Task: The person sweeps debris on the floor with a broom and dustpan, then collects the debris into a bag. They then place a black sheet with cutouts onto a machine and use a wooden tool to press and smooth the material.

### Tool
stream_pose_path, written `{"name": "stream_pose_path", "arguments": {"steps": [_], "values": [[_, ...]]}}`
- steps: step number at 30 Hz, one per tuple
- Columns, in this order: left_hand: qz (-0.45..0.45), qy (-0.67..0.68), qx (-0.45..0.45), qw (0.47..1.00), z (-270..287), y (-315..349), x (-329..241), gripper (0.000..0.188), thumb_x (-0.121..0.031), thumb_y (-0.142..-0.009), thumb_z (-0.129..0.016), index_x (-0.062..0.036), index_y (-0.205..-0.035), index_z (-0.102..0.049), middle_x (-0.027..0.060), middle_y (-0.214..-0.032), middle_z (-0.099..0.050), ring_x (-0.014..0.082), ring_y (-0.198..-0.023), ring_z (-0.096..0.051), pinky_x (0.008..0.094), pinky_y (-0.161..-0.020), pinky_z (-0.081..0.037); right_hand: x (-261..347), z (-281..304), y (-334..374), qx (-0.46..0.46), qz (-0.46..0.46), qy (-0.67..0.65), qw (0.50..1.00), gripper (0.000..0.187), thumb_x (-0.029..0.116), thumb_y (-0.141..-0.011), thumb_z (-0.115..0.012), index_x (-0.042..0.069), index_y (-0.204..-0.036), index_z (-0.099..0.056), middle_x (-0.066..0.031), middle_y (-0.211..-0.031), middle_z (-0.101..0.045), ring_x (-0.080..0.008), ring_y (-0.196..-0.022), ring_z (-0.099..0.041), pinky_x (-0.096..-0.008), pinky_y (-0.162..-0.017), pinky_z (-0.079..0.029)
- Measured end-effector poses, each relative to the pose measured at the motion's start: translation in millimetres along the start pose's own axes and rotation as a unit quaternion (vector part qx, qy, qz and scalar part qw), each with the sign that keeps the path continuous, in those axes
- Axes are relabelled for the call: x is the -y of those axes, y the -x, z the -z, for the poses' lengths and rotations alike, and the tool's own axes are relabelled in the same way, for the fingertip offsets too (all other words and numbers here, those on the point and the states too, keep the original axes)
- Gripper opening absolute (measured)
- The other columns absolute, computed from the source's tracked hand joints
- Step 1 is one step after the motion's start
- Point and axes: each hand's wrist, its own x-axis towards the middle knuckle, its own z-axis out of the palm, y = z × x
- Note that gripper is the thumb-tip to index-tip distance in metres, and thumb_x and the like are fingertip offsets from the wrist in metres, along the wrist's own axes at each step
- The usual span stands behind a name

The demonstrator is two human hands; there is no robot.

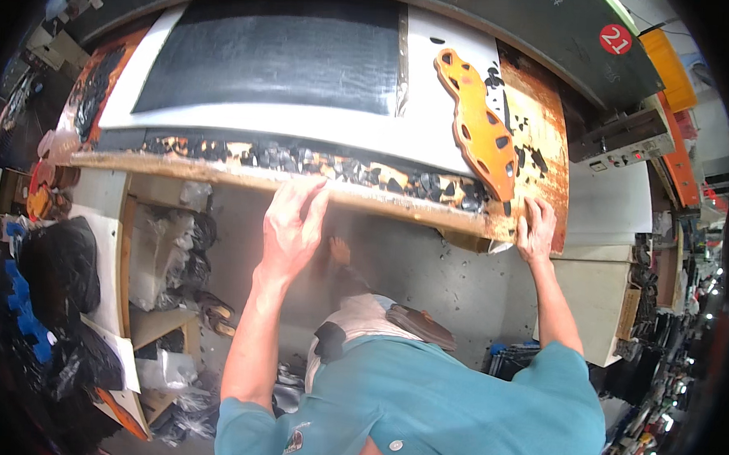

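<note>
At the front of a wooden work board [358, 196], the bent fingertips of my left hand [293, 224] rest on its edge. The thumb stands apart from the fingers, with nothing visible between them. My right hand [536, 228] lies at the board's front right corner, its fingers slightly bent and spread on the wood. Just beyond it is a long, wavy orange plate [479, 122] with oval holes, which looks like a cutting die. It lies across the right part of a white slab [304, 124]. A black sheet [275, 54] covers much of that slab.
Black scraps [392, 179] fill the strip along the front edge, and more lie right of the orange plate. A dark green machine beam [548, 31] spans the back. On the right is a metal control box [624, 146]; at lower left, a wooden shelf [161, 328] holds plastic bags.
</note>
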Motion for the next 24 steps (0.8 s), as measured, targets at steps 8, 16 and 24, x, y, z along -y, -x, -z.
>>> {"name": "stream_pose_path", "arguments": {"steps": [8, 16, 24], "values": [[-0.134, -0.159, 0.023, 0.978, -7, -146, 63, 0.043, -0.012, -0.095, -0.075, -0.0042, -0.135, -0.064, 0.0205, -0.138, -0.064, 0.0446, -0.136, -0.056, 0.0519, -0.113, -0.047, 84, 32, -103, 0.032, -0.125, -0.199, 0.971, 0.083, 0.042, -0.088, -0.08, -0.001, -0.152, -0.049, -0.0219, -0.151, -0.05, -0.0368, -0.142, -0.048, -0.0474, -0.121, -0.039], [-0.088, -0.354, 0.184, 0.913, -34, -196, 101, 0.069, -0.05, -0.105, -0.057, -0.0113, -0.16, -0.046, 0.022, -0.172, -0.029, 0.0457, -0.16, -0.021, 0.0591, -0.13, -0.016, 123, 13, -170, 0.196, 0.016, -0.026, 0.98, 0.128, 0.053, -0.062, -0.095, 0.005, -0.164, -0.034, -0.0321, -0.169, -0.02, -0.0495, -0.156, -0.023, -0.0594, -0.128, -0.024], [-0.103, -0.309, 0.207, 0.923, -25, -192, 101, 0.071, -0.046, -0.102, -0.064, -0.0051, -0.157, -0.049, 0.0255, -0.17, -0.031, 0.0489, -0.159, -0.021, 0.0611, -0.129, -0.014, 119, 15, -178, 0.224, -0.071, -0.075, 0.969, 0.118, 0.054, -0.062, -0.088, 0.011, -0.162, -0.042, -0.0277, -0.169, -0.021, -0.0477, -0.15, -0.03, -0.0569, -0.124, -0.033]]}}
